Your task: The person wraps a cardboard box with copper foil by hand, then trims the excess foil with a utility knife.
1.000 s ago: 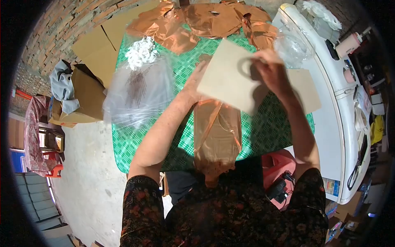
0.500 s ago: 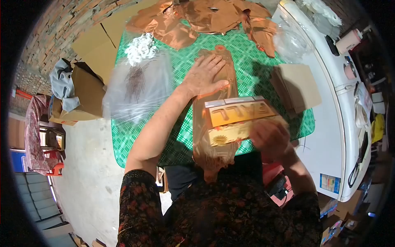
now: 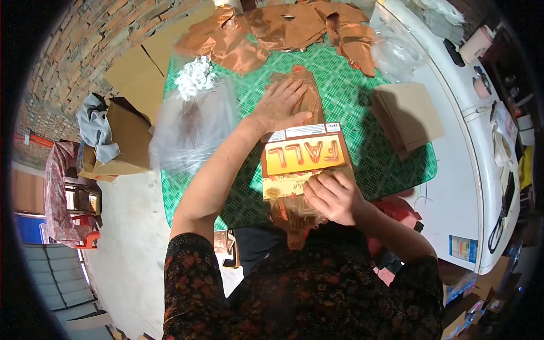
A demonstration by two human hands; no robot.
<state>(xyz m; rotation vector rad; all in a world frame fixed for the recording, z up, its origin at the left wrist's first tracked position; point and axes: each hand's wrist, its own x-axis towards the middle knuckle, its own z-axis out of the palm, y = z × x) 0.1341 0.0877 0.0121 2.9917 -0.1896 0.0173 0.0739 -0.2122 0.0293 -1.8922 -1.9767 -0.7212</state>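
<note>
Copper-coloured foil (image 3: 294,218) lies lengthwise on the green checked table (image 3: 351,107), its lower end reaching the near edge. My left hand (image 3: 282,103) is flat on the upper part of the foil, fingers spread. Across the foil's middle lies a printed card (image 3: 303,156) with the word FALL, upside down in this view, and a yellow lower band. My right hand (image 3: 331,195) grips the card's lower right edge with bent fingers. Foil under the card is hidden.
More copper foil (image 3: 289,25) covers the far edge. Clear plastic bags (image 3: 195,130) and white rings (image 3: 195,78) lie at the left, brown cardboard sheets (image 3: 409,116) at the right. Beyond stand an open carton (image 3: 127,136) and a white appliance (image 3: 447,181).
My right hand has moved left with the card, which now lies squarely over the foil instead of tilted at its right side. My left hand stays on the foil.
</note>
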